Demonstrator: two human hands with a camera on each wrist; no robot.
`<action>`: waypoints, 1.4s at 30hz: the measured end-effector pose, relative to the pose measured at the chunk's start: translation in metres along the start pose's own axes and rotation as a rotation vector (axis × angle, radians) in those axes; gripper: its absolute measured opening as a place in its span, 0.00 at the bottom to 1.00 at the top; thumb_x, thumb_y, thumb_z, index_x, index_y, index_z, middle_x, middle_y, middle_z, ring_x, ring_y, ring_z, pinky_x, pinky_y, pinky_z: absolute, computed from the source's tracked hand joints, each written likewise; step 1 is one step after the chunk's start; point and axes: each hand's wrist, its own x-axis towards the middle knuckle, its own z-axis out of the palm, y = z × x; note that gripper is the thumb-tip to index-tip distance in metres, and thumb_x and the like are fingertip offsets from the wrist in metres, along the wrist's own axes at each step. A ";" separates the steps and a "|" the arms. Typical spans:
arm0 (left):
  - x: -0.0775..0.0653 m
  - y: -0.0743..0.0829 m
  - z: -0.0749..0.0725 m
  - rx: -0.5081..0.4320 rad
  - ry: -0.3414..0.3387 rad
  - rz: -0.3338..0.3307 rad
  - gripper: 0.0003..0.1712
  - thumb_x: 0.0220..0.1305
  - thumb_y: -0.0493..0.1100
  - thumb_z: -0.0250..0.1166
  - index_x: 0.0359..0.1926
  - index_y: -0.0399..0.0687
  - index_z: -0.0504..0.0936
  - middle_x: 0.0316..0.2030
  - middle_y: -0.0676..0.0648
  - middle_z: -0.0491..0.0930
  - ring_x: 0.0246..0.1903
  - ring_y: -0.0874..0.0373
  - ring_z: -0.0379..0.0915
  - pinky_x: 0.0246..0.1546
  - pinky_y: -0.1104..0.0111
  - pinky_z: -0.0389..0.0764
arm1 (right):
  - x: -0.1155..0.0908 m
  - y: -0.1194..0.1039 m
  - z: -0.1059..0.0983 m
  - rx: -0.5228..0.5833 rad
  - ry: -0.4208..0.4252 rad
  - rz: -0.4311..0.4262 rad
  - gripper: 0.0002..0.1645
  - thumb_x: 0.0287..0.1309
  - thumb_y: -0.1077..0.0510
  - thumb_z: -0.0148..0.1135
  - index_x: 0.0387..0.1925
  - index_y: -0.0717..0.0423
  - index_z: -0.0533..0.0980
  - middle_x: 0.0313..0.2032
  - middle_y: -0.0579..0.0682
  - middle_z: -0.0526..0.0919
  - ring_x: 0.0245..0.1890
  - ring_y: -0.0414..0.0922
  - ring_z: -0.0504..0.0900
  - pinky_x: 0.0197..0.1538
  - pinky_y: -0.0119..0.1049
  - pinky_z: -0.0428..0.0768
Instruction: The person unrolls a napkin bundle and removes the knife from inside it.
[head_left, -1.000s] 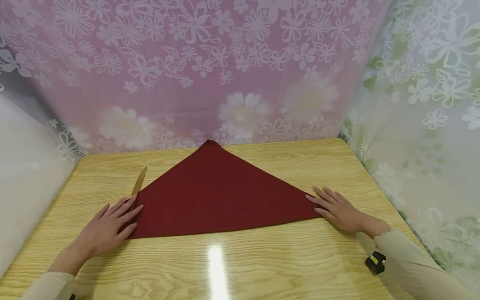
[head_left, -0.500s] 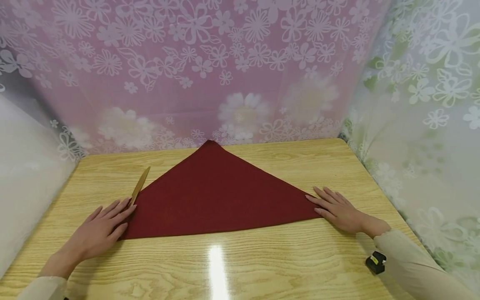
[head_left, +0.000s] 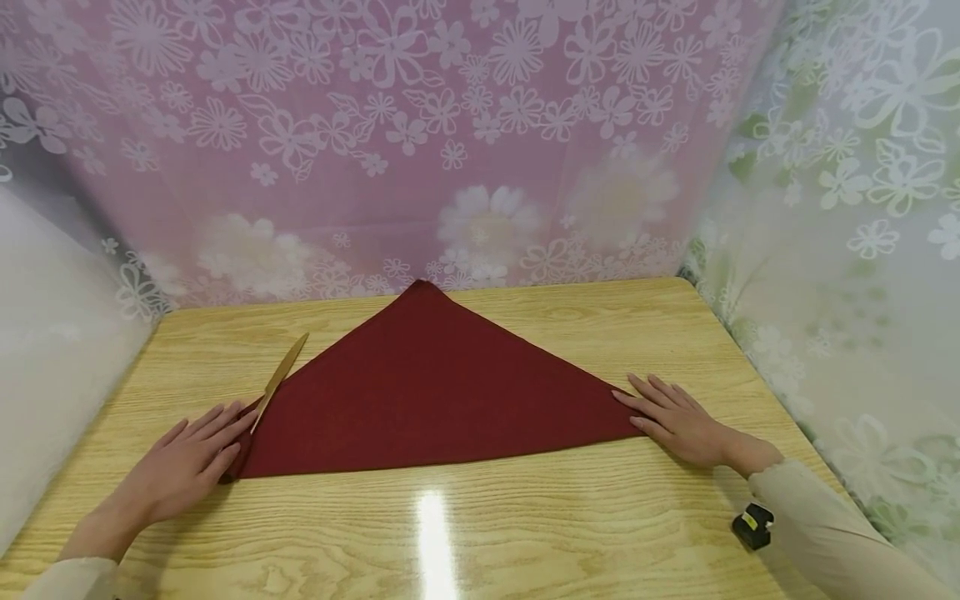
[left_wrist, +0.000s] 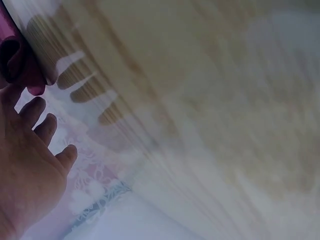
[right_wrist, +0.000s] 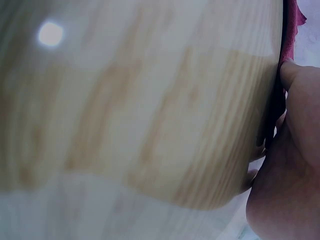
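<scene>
A dark red cloth [head_left: 435, 392], folded into a triangle, lies flat with its point at the far edge of the table. My left hand [head_left: 176, 467] rests at its left corner, fingers extended; that corner is curled up under the fingers. The left wrist view shows the curled cloth end [left_wrist: 22, 65] beside the fingertips of the left hand [left_wrist: 30, 160]. A thin brown knife-shaped stick [head_left: 285, 367] lies slanted across the cloth's left edge, its lower end close to those fingertips. At the right corner, my right hand [head_left: 678, 421] rests with straight fingers on the cloth.
The wood-grain table [head_left: 360, 533] carries a bright light reflection near the front. A pink floral curtain [head_left: 375, 167] stands behind it, with a pale floral curtain [head_left: 847, 250] on the right. A small black device [head_left: 752, 527] sits at the right sleeve.
My left hand has slid leftward, baring more of the cloth's curled left corner. The brown stick has tilted, its top shifting right. My right hand has stayed put.
</scene>
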 end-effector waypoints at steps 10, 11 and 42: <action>0.002 0.014 0.002 0.016 0.040 0.026 0.37 0.67 0.61 0.56 0.72 0.53 0.61 0.71 0.42 0.54 0.70 0.45 0.47 0.69 0.54 0.38 | 0.000 0.000 0.000 0.001 -0.003 0.007 0.28 0.74 0.52 0.44 0.71 0.49 0.61 0.71 0.63 0.51 0.68 0.68 0.46 0.61 0.70 0.46; 0.002 0.014 0.003 0.028 0.051 0.038 0.36 0.68 0.60 0.56 0.72 0.53 0.62 0.71 0.42 0.54 0.70 0.45 0.47 0.69 0.54 0.38 | 0.000 0.000 0.000 0.002 -0.004 0.008 0.28 0.74 0.51 0.44 0.71 0.48 0.61 0.71 0.63 0.51 0.68 0.68 0.46 0.61 0.70 0.46; -0.012 -0.001 0.003 -0.001 0.026 -0.015 0.30 0.73 0.54 0.50 0.72 0.51 0.61 0.70 0.40 0.57 0.70 0.44 0.46 0.69 0.52 0.37 | -0.001 0.001 0.000 0.017 -0.009 0.006 0.28 0.74 0.50 0.44 0.72 0.47 0.60 0.72 0.61 0.50 0.69 0.67 0.45 0.61 0.69 0.45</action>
